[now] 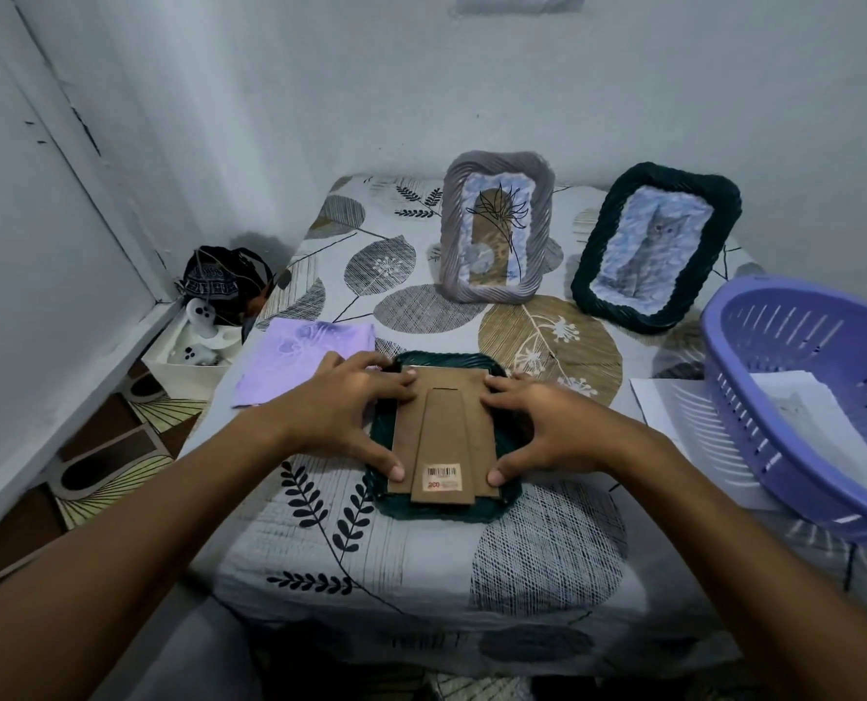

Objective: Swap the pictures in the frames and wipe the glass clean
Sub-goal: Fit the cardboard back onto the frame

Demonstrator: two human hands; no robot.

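A dark green woven picture frame [436, 508] lies face down at the table's middle, its brown cardboard back [444, 437] with a barcode sticker facing up. My left hand [350, 402] presses on the back's left edge, thumb near the lower left corner. My right hand [542, 427] presses on the right edge, thumb at the lower right corner. A grey frame [497, 225] with a plant drawing and a second dark green frame [656, 250] with a cat picture stand at the back. A lilac cloth [302, 354] lies left of my left hand.
A purple plastic basket [800, 397] holding paper sits at the right edge, on white sheets [674, 412]. The table has a leaf-patterned cover [522, 548]. A dark bag [224, 275] and a white box of small things sit on the floor at the left wall.
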